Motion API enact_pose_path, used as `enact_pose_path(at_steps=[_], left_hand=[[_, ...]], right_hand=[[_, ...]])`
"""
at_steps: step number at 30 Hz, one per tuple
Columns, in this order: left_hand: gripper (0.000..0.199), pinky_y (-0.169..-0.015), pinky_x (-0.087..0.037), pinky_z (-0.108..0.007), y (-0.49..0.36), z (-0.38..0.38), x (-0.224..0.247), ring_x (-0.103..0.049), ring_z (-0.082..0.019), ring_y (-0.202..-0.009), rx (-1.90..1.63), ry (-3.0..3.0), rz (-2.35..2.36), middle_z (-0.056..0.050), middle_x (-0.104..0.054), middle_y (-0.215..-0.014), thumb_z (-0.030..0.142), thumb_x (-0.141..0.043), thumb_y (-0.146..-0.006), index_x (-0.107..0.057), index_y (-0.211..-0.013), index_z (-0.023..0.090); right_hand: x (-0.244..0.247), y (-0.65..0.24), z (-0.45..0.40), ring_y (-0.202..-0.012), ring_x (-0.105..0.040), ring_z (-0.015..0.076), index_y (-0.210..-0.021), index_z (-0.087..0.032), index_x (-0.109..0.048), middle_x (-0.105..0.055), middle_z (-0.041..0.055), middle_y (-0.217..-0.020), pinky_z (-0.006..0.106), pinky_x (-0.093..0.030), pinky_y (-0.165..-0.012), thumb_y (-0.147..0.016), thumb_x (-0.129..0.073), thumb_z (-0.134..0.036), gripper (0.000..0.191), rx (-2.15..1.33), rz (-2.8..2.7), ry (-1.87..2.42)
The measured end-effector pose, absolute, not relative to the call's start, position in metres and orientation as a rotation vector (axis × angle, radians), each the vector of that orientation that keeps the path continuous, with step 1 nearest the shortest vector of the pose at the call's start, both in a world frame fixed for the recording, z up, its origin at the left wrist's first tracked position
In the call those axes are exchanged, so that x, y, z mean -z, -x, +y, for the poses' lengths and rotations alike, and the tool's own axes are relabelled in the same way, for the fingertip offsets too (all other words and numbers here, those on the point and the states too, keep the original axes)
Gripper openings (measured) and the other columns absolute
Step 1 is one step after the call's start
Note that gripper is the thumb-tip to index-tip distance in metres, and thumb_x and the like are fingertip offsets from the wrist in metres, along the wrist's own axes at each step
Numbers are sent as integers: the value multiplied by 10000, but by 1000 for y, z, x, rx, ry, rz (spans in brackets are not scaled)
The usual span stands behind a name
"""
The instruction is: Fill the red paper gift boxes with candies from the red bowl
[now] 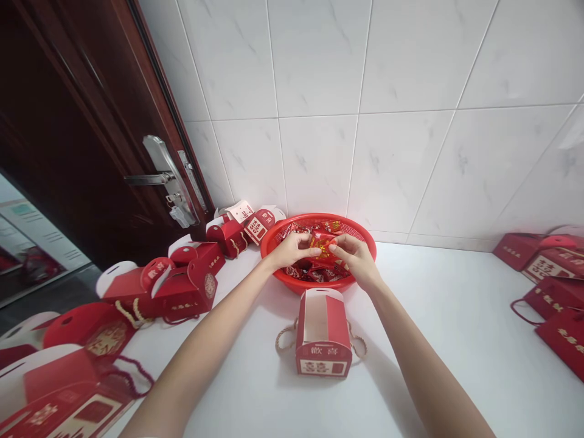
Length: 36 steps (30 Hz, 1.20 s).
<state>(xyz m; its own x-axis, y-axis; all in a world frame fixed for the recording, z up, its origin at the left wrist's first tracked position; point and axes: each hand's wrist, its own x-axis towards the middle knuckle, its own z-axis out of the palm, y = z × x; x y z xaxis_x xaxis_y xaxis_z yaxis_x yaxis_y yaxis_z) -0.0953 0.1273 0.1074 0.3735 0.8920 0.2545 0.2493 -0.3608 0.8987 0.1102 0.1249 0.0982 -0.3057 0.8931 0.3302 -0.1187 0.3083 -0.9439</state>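
Observation:
Over a red plastic basket (368, 238), my left hand (292, 252) pinches one side of a shiny red packet (323, 248) with gold print. My right hand (356, 258) grips its other side, thumb and fingers pressed together. What the packet contains cannot be seen. Beneath it the basket holds many small wrapped sweets (319, 275), partly covered by my hands. Just in front, on the white table (246, 365), stands a red and cream gift box (323, 340) with rope handles at both sides. Its top looks open, but its inside is hidden.
Several red gift boxes (185, 292) line the left side of the table, with rope handles lying loose. More red boxes (554, 292) stand at the right edge. A tiled wall (319, 158) closes off the back. A dark door with a metal handle (155, 179) is at left.

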Motion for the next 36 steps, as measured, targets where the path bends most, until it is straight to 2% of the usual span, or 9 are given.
enact_pose_path(at_steps=[7, 11, 15, 19, 23, 26, 28, 31, 36], left_hand=[[508, -876, -546, -410, 96, 131, -107, -700, -285, -954, -1185, -1812, 1126, -88, -755, -946, 619, -757, -715, -722, -886, 142], [499, -860, -544, -403, 113, 140, -106, -703, -258, -889, -1444, -1652, 1279, -84, -751, -898, 649, -645, -758, -715, -869, 168], [396, -855, -512, -382, 140, 140, -112, -689, -260, -844, -1111, -1882, 1634, -78, -758, -833, 564, -700, -676, -724, -768, 179], [461, -798, -493, -337, 146, 131, -121, -698, -283, -874, -578, -2039, 1818, -84, -777, -914, 612, -710, -664, -767, -869, 203], [553, -751, -480, -324, 129, 132, -119, -692, -344, -958, -208, -2119, 1963, -111, -771, -1011, 608, -802, -562, -763, -962, 229], [326, -737, -474, -325, 119, 143, -110, -694, -340, -941, -109, -2200, 1997, -115, -766, -976, 486, -749, -680, -735, -880, 228], [202, -723, -469, -319, 117, 151, -105, -695, -316, -899, -183, -2225, 1972, -104, -759, -920, 419, -692, -750, -698, -794, 222], [212, -703, -468, -315, 118, 159, -100, -686, -283, -823, -433, -2183, 1928, -83, -741, -844, 414, -629, -810, -650, -746, 214], [285, -824, -497, -311, 122, 164, -94, -688, -256, -951, -793, -2037, 1934, -77, -750, -1015, 411, -496, -901, -673, -971, 199]], right_hand=[[-94, -109, 127, -742, -580, 190, -780, -234, -597, -643, 11, -773, 315, -468, -659, -715, -748, -584, 387, -1203, -1451, 724], [-92, -108, 127, -780, -617, 218, -966, -262, -638, -652, 11, -791, 349, -500, -697, -755, -701, -579, 386, -1147, -1378, 760], [-92, -107, 127, -810, -642, 244, -1220, -286, -615, -650, 16, -812, 379, -531, -727, -781, -680, -533, 508, -1125, -1361, 786], [-90, -106, 128, -807, -645, 253, -1313, -257, -556, -635, 17, -800, 379, -546, -692, -772, -696, -519, 617, -1117, -1296, 858], [-90, -106, 129, -893, -666, 277, -1243, -213, -593, -692, 58, -898, 386, -563, -715, -726, -749, -544, 633, -1155, -1266, 860], [-92, -106, 128, -952, -676, 279, -1043, -200, -668, -724, 79, -973, 393, -563, -797, -720, -764, -556, 490, -1171, -1303, 783], [-92, -106, 128, -944, -679, 274, -919, -200, -679, -732, 76, -967, 396, -555, -830, -729, -759, -558, 412, -1168, -1328, 755], [-91, -105, 129, -938, -676, 269, -884, -211, -670, -733, 68, -959, 395, -550, -840, -737, -751, -558, 386, -1161, -1326, 736], [-88, -105, 133, -858, -650, 240, -899, -220, -628, -701, 47, -890, 362, -542, -763, -760, -705, -603, 415, -1103, -1310, 803]])
